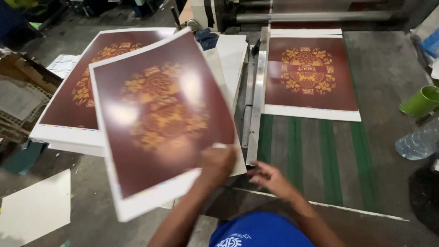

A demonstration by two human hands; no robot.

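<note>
Fingers [218,147] of the left hand [216,163]: clamped on the lower right edge of a lifted printed sheet [157,114], thumb side toward the camera.

Printed sheet: dark maroon, gold ornament at centre, white border. Held in the air above the left part of the table, blurred, tilted; long axis runs from upper left to lower right, lower end nearest the wearer.

Stack of like sheets [73,100]: beneath and left of the lifted sheet, lying flat, partly covered by it.

White card [34,210]: on the floor at lower left.

Metal guide rail [255,105]: upright in view, just right of the lifted sheet, between it and the feed bed.

Right hand [270,179]: low over the table edge, fingers loosely apart, holding nothing, just beside the left hand.

Second printed sheet [311,77]: flat on the green-striped feed bed [327,155], ornament upside down to the viewer, top edge near a grey roller [315,16].

Green cup [421,101] and clear plastic bottle [418,142]: far right edge.
</note>
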